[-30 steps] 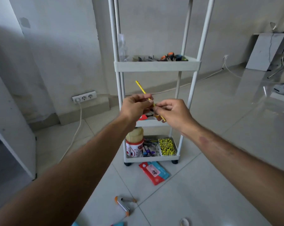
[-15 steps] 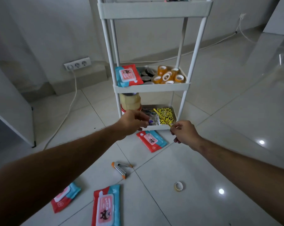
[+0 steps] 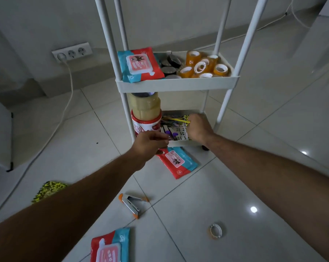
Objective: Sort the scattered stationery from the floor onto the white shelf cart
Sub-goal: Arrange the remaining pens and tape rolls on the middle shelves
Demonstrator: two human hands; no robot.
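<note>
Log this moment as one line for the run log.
right hand: holds yellow pencil over bottom tray | left hand: at tray front | stapler: on floor

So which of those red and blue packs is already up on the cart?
The pack on the middle shelf's left side, beside the tape rolls. The others lie on the floor.

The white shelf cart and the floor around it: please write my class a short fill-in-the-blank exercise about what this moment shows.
1. The right hand holds a yellow pencil over the cart's ____ tray.
2. The orange tape rolls sit on the middle tray, to the ____ of the wipes pack.
3. The stapler with orange ends lies on the ____.

Missing words: bottom; right; floor
</note>
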